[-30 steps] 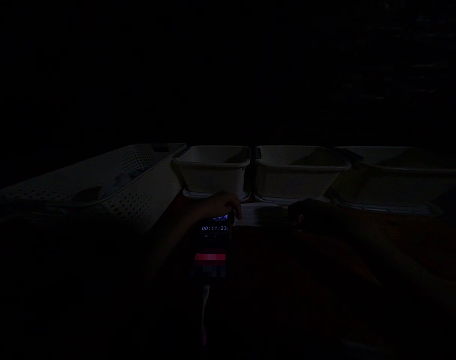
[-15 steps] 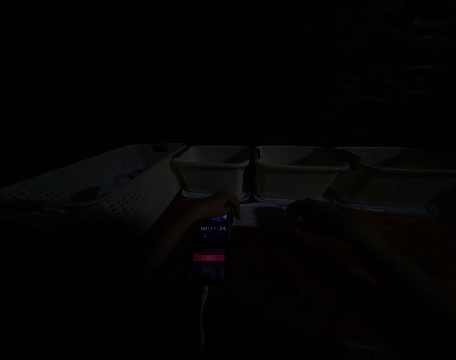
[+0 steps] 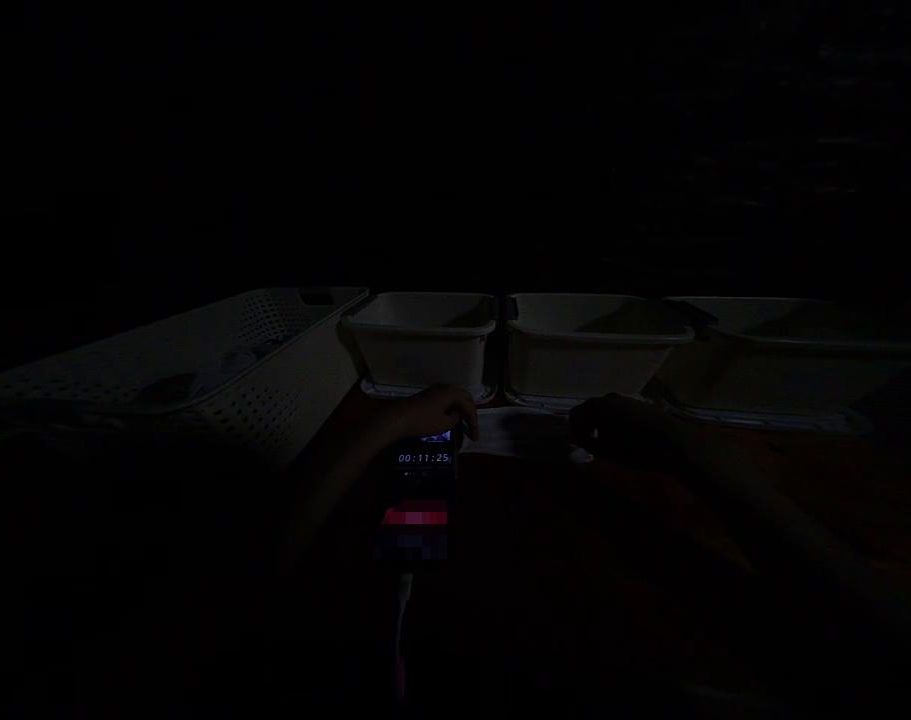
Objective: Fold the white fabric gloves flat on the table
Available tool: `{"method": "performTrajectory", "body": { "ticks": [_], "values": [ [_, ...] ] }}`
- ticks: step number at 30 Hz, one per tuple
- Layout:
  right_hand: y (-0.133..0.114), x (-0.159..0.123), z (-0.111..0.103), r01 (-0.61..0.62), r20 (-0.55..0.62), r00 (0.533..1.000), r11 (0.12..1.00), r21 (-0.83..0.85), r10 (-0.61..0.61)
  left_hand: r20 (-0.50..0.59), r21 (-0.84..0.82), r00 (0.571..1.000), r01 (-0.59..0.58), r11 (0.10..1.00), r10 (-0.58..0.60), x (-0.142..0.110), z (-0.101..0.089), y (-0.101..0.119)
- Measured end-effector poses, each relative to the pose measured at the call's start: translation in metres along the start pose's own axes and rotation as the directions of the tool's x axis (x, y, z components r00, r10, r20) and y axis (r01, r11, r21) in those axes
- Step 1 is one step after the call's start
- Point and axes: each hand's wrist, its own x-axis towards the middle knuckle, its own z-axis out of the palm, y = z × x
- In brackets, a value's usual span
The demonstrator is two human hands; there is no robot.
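The scene is very dark. A pale, flat strip that looks like cloth (image 3: 519, 432) lies stretched sideways between my two hands; its exact kind is too dim to make out. My left hand (image 3: 444, 408) has its fingers bent down over the strip's left end, closed on it. At the right end my right hand (image 3: 612, 422) is a dark shape with fingers closed on the cloth, and a small pale bit (image 3: 581, 455) shows below the fingertips. Just under my left hand lies a lit phone (image 3: 417, 500) with a running timer.
A large perforated basket (image 3: 335, 360) with dim contents stands at the left. Behind my hands, a left tub (image 3: 425, 350), a middle tub (image 3: 590, 362) and a right tub (image 3: 785, 375) stand in a row. A cable (image 3: 401, 615) runs from the phone toward me.
A small pale bit now shows below my right fingertips, and my right hand has shifted very slightly left. My left hand stays over the strip. The phone's timer has advanced one second.
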Motion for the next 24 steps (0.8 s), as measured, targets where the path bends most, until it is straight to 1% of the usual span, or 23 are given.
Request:
{"method": "performTrajectory", "body": {
  "ticks": [3,5,9,14,17,22,24],
  "values": [
    [-0.003,0.003,0.0,-0.021,-0.036,0.999,1.0,-0.008,0.021,-0.001,-0.002,1.0,-0.022,1.0,0.022,0.0,0.001,-0.002],
    [-0.003,0.007,0.003,-0.015,-0.038,0.999,1.0,0.016,0.015,-0.005,0.002,1.0,-0.021,1.0,0.021,0.0,0.001,-0.002],
    [-0.001,0.014,0.01,0.024,0.042,0.999,0.996,0.09,-0.027,-0.009,0.036,0.999,-0.04,0.999,0.04,0.0,0.001,-0.002],
    [-0.01,0.015,0.007,-0.012,0.058,0.998,1.0,0.006,0.012,-0.007,0.024,0.999,-0.033,0.999,0.033,0.001,0.001,-0.002],
    [-0.014,0.015,0.004,-0.03,0.075,0.997,0.999,-0.016,0.031,-0.003,0.009,1.0,-0.03,1.0,0.03,0.001,0.001,-0.001],
    [-0.006,0.011,-0.001,-0.071,0.112,0.991,0.997,-0.022,0.073,-0.019,0.016,1.0,-0.017,1.0,0.018,-0.001,0.0,0.005],
    [-0.001,0.01,-0.002,-0.085,0.107,0.99,0.995,-0.044,0.089,-0.019,0.009,1.0,-0.016,1.0,0.016,-0.002,-0.001,0.007]
  ]
}}
